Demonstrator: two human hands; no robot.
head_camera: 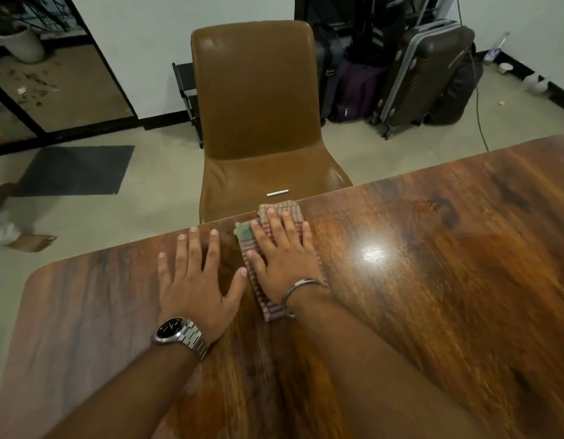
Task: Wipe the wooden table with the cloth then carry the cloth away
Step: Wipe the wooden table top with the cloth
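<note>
A folded red-and-white striped cloth with a green patch lies on the glossy wooden table, its far end at the table's far edge. My right hand presses flat on top of the cloth, fingers spread, with a metal bangle at the wrist. Just left of it, my left hand rests flat on the bare wood with fingers apart, holding nothing; its thumb nearly touches the cloth. A steel watch sits on that wrist.
A brown leather chair stands pushed against the far edge of the table, with a small white stick on its seat. Suitcases and bags stand at the back right wall. A dark mat lies on the floor at left.
</note>
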